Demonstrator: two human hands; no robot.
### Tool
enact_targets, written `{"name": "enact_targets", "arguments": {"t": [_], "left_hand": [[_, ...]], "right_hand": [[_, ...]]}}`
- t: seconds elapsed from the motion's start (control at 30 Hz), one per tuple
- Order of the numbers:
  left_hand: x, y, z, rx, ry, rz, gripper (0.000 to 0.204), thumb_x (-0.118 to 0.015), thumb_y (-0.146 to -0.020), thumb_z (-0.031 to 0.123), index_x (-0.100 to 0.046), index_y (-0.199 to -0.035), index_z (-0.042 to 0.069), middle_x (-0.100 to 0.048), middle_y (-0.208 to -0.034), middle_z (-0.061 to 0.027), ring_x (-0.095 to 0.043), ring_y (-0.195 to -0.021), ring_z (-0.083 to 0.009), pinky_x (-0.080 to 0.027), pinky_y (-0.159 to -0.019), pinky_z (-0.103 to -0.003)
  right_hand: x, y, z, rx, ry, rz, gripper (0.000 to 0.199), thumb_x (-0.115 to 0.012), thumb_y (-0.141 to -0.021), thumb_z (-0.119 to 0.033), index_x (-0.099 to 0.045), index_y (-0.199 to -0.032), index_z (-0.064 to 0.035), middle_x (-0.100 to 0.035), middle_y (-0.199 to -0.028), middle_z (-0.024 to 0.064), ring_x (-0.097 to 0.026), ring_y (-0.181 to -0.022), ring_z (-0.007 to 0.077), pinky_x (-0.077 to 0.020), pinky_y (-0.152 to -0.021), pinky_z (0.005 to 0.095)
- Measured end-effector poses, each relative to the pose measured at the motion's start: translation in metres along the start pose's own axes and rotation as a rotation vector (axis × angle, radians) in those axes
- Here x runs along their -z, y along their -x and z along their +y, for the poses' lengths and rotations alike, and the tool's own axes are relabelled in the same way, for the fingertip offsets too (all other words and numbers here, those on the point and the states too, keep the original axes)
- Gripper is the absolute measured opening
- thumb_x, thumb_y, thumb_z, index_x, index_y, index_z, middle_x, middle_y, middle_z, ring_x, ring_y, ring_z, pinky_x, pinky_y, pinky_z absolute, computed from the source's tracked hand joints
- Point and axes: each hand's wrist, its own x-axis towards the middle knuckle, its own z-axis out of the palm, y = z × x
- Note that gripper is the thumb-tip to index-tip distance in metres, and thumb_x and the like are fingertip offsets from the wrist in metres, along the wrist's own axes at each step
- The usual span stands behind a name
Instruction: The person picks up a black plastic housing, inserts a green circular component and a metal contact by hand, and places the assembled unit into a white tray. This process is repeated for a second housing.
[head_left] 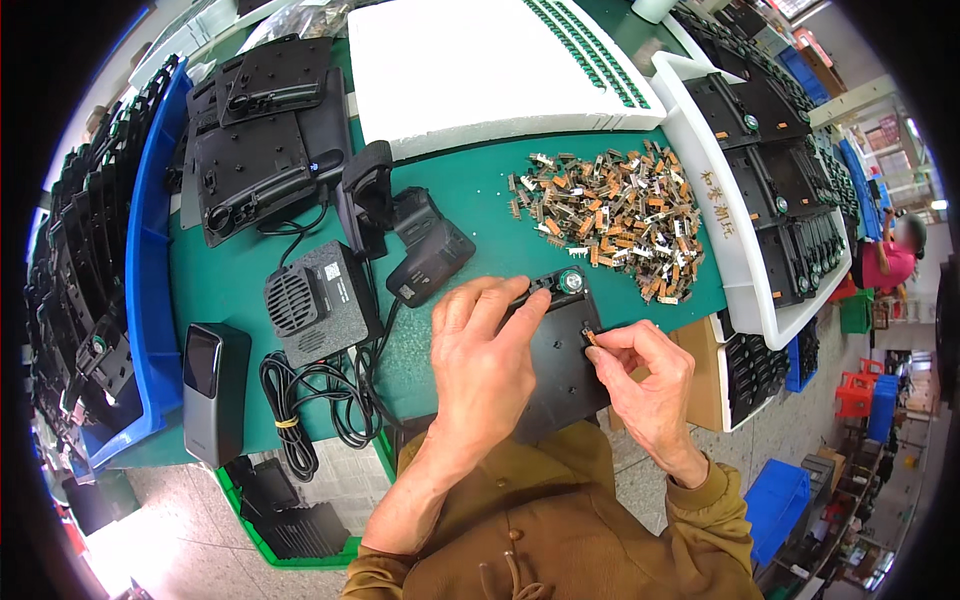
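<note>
Left hand: left hand (487, 362) comes up from the lower edge on a bare forearm, palm down, fingers (500, 300) stretched together across the black plastic panel (560, 375), pressing it flat against the table edge.
Right hand: right hand (648, 380) enters from a mustard sleeve (715, 490), wrist bent inward, thumb and forefinger pinched on a small brown switch part (590, 337) held at the panel's right edge.
Panel: lies at the near rim of the green table (230, 280), tilted, with a round silver fitting (571, 282) at its far corner, just past the left fingertips.
Loose parts: heap of small brown and grey switch parts (615, 215) sits on the mat beyond the panel, near but apart from both hands.
Left of the hands: black speaker-like box (315, 300) with coiled black cable (320, 400), a handheld scanner (375, 195) on its stand, and a dark upright device (213, 390).
Farther out: white foam tray (480, 60) at the back, white bin (735, 260) of black panels to the right, blue bin (150, 260) of black panels to the left.
</note>
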Motion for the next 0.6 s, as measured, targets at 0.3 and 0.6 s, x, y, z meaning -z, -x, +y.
{"name": "enact_targets", "arguments": {"t": [0.3,0.6], "left_hand": [[0.0,-0.0002,0.0003,0.007,0.018,0.009,0.03,-0.072,-0.073,-0.005,-0.073,-0.101,0.006,-0.069,-0.106,-0.008,-0.062,-0.101,-0.0285,-0.048,-0.087,-0.039],[0.001,-0.0004,0.0006,0.014,0.02,-0.003,0.031,-0.071,-0.072,-0.005,-0.073,-0.102,0.005,-0.069,-0.107,-0.0083,-0.062,-0.102,-0.0289,-0.047,-0.088,-0.039]], "right_hand": [[-0.0034,0.0056,0.0009,-0.025,-0.032,0.063,0.009,-0.073,-0.083,0.003,-0.068,-0.089,0.0024,-0.067,-0.08,0.008,-0.063,-0.063,0.0104,-0.0513,-0.057,0.025],[-0.0106,0.0043,-0.0029,-0.045,0.019,0.111,0.006,-0.072,-0.085,0.002,-0.066,-0.087,0.0027,-0.068,-0.075,0.0077,-0.063,-0.06,0.0096,-0.0504,-0.053,0.0246]]}}
